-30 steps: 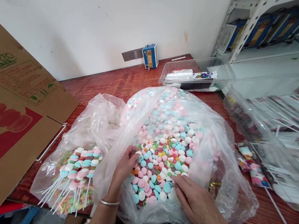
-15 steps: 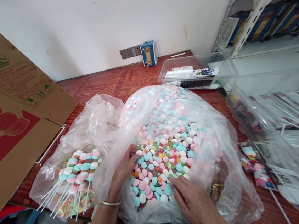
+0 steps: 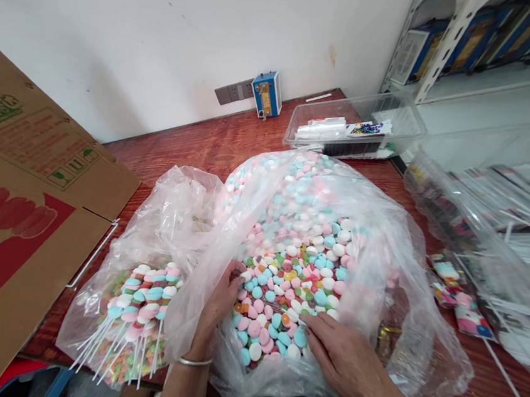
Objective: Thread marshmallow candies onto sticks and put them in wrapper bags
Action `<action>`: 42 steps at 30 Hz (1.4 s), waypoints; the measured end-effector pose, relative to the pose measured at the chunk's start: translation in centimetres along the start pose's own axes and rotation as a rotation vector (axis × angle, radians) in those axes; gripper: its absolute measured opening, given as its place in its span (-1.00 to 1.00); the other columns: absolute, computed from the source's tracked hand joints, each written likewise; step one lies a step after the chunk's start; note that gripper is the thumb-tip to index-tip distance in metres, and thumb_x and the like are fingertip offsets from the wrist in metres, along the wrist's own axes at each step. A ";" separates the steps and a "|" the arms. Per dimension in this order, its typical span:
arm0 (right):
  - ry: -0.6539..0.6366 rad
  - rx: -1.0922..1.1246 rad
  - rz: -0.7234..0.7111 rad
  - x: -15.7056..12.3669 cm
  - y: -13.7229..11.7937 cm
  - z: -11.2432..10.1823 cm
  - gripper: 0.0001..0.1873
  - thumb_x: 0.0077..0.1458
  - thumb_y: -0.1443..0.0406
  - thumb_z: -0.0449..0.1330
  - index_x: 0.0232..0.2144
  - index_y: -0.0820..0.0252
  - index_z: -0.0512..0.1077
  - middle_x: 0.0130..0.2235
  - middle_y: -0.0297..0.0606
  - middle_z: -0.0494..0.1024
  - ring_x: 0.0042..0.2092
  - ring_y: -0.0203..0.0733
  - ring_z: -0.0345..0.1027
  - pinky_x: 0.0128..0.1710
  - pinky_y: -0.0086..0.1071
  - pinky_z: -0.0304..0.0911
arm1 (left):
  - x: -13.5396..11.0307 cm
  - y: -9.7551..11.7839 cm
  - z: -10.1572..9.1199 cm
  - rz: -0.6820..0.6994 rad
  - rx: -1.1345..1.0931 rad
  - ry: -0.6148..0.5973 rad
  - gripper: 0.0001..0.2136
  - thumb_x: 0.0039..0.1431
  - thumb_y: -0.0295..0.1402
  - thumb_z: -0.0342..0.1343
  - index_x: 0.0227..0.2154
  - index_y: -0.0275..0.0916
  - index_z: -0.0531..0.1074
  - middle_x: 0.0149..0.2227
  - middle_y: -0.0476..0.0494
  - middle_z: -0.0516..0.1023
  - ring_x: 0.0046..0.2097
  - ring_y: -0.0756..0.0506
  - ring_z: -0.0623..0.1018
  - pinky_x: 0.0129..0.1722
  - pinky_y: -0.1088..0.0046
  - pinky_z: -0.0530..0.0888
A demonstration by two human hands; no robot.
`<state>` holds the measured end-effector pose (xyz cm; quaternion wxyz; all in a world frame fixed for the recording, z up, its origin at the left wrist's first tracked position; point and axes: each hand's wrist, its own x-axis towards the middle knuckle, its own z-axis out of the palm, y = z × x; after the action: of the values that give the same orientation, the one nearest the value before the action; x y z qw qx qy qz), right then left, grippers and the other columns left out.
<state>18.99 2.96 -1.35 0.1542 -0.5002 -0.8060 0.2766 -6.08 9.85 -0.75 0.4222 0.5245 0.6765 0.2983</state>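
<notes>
A big clear plastic bag point(image 3: 372, 210) lies spread in front of me, full of pink, blue and white button-shaped candies point(image 3: 258, 330) mixed with small coloured gummy rings. My left hand point(image 3: 221, 298), a bangle at its wrist, is inside the bag's left side, with thumb and fingers pinched at a white candy. From the lower right, my right hand point(image 3: 336, 351) reaches over the candies with its fingers together and bent; what its fingertips hold is hidden. To the left, finished candy skewers point(image 3: 143, 299) on white sticks rest on another clear bag point(image 3: 175, 195) holding small gummies.
A cardboard box point(image 3: 28, 199) stands at the left. Clear plastic trays point(image 3: 359, 117) sit at the back and right, the right one with white sticks and papers. Wrapped candy skewers point(image 3: 464, 308) lie by it. A small blue device point(image 3: 266, 94) leans near a wall socket.
The whole view has shifted slightly, so the scenery sits a little farther right. Both hands keep nearly the same places among the candies.
</notes>
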 end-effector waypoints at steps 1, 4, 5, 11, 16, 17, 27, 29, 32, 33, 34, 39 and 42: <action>-0.003 -0.003 0.004 0.0 0.0 0.0 -0.65 0.25 0.38 -0.09 -0.12 0.19 0.47 -0.27 -0.17 0.57 -0.28 -0.09 0.51 -0.35 -0.32 0.32 | 0.1 0.1 0.1 0.003 0.012 0.001 -0.89 0.03 -0.37 0.07 -0.35 -0.22 0.41 -0.36 -0.09 0.49 -0.22 -0.13 0.49 -0.14 0.30 0.41; -0.028 -0.017 0.016 -0.1 0.0 0.0 -0.64 0.25 0.38 -0.10 -0.10 0.20 0.47 -0.27 -0.17 0.57 -0.27 -0.09 0.51 -0.34 -0.32 0.33 | 0.3 0.6 0.5 0.007 0.046 0.010 -0.83 0.05 -0.39 0.07 -0.26 -0.22 0.42 -0.31 -0.09 0.49 -0.20 -0.12 0.48 -0.13 0.32 0.40; -0.033 -0.022 0.018 -0.1 0.0 0.1 -0.64 0.25 0.38 -0.10 -0.10 0.20 0.47 -0.27 -0.16 0.57 -0.27 -0.08 0.51 -0.33 -0.31 0.34 | 0.3 0.8 0.6 0.006 0.057 0.008 -0.82 0.05 -0.39 0.07 -0.24 -0.22 0.42 -0.32 -0.09 0.49 -0.22 -0.11 0.48 -0.16 0.33 0.41; 0.034 -0.021 0.042 0.2 0.1 0.4 -0.63 0.24 0.37 -0.08 -0.08 0.20 0.48 -0.20 -0.10 0.61 -0.27 -0.08 0.53 -0.31 -0.29 0.40 | -0.4 1.4 1.1 0.067 0.160 0.032 -0.92 -0.03 -0.43 0.12 -0.40 -0.22 0.42 -0.41 -0.03 0.42 -0.33 -0.09 0.42 -0.27 0.37 0.37; 0.067 0.089 0.025 0.8 -0.6 -0.4 -0.55 0.28 0.34 -0.15 0.09 0.19 0.39 -0.07 -0.08 0.62 -0.14 -0.05 0.56 -0.24 -0.28 0.44 | -1.3 1.4 2.2 0.134 0.057 0.144 -0.91 0.06 -0.38 0.11 -0.35 -0.20 0.37 -0.32 -0.06 0.47 -0.27 -0.08 0.47 -0.20 0.36 0.39; 0.055 0.099 0.026 1.0 -0.9 -0.6 -0.54 0.29 0.33 -0.16 0.13 0.18 0.35 -0.07 -0.09 0.63 -0.15 -0.04 0.57 -0.25 -0.28 0.44 | -1.5 1.4 2.6 0.129 -0.077 0.127 -0.87 0.06 -0.35 0.14 -0.31 -0.21 0.36 -0.30 -0.07 0.48 -0.25 -0.08 0.49 -0.19 0.37 0.41; -0.029 0.133 0.066 2.4 -2.5 -2.0 -0.60 0.30 0.30 -0.12 0.05 0.15 0.40 -0.25 -0.16 0.66 -0.22 -0.05 0.55 -0.25 -0.33 0.34 | -2.0 2.6 4.4 -0.001 -0.778 -0.019 -0.66 -0.11 -0.31 0.39 -0.27 -0.28 0.45 -0.31 -0.08 0.57 -0.29 0.00 0.55 -0.30 0.51 0.52; -0.027 0.150 0.075 2.4 -2.4 -2.2 -0.63 0.31 0.29 -0.11 -0.03 0.12 0.44 -0.25 -0.18 0.65 -0.23 -0.08 0.54 -0.27 -0.35 0.32 | -2.2 2.6 4.4 0.004 -0.779 -0.041 -0.67 -0.11 -0.33 0.39 -0.27 -0.28 0.46 -0.32 -0.08 0.58 -0.28 0.00 0.56 -0.28 0.49 0.53; -0.028 0.180 0.083 2.4 -2.3 -2.4 -0.66 0.31 0.29 -0.10 -0.09 0.11 0.45 -0.24 -0.20 0.63 -0.23 -0.10 0.52 -0.25 -0.36 0.29 | -2.4 2.7 4.4 0.011 -0.756 -0.065 -0.69 -0.11 -0.35 0.39 -0.28 -0.28 0.47 -0.32 -0.08 0.59 -0.28 -0.02 0.58 -0.26 0.47 0.54; -0.032 0.193 0.085 2.4 -2.3 -2.4 -0.68 0.31 0.29 -0.10 -0.10 0.10 0.45 -0.24 -0.21 0.63 -0.22 -0.11 0.51 -0.25 -0.36 0.28 | -2.5 2.6 4.4 0.019 -0.746 -0.069 -0.70 -0.11 -0.35 0.39 -0.29 -0.28 0.47 -0.32 -0.09 0.60 -0.28 -0.02 0.58 -0.26 0.47 0.54; -0.039 0.209 0.087 2.4 -2.3 -2.4 -0.69 0.31 0.29 -0.09 -0.12 0.11 0.45 -0.25 -0.21 0.62 -0.23 -0.11 0.50 -0.25 -0.36 0.27 | -2.5 2.6 4.4 0.031 -0.733 -0.072 -0.70 -0.10 -0.36 0.39 -0.29 -0.28 0.47 -0.31 -0.09 0.61 -0.27 -0.02 0.59 -0.25 0.47 0.54; -0.053 0.333 0.095 2.7 -2.4 -2.4 -0.70 0.33 0.29 -0.12 -0.25 0.13 0.41 -0.33 -0.26 0.56 -0.31 -0.17 0.42 -0.30 -0.37 0.21 | -2.7 2.3 5.0 0.104 -0.648 -0.090 -0.77 -0.03 -0.38 0.34 -0.29 -0.29 0.48 -0.34 -0.09 0.62 -0.28 -0.03 0.60 -0.25 0.47 0.54; -0.026 0.387 0.100 2.7 -2.4 -1.9 -0.70 0.33 0.28 -0.13 -0.29 0.13 0.39 -0.36 -0.28 0.54 -0.34 -0.18 0.38 -0.32 -0.37 0.18 | -3.0 2.2 5.4 0.136 -0.625 -0.103 -0.81 0.02 -0.38 0.30 -0.28 -0.28 0.48 -0.36 -0.08 0.62 -0.25 -0.05 0.61 -0.26 0.47 0.54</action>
<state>17.04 5.14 1.51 0.2231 -0.4970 -0.7138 0.4401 -0.05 7.34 -0.67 0.5757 0.4279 0.4934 0.4919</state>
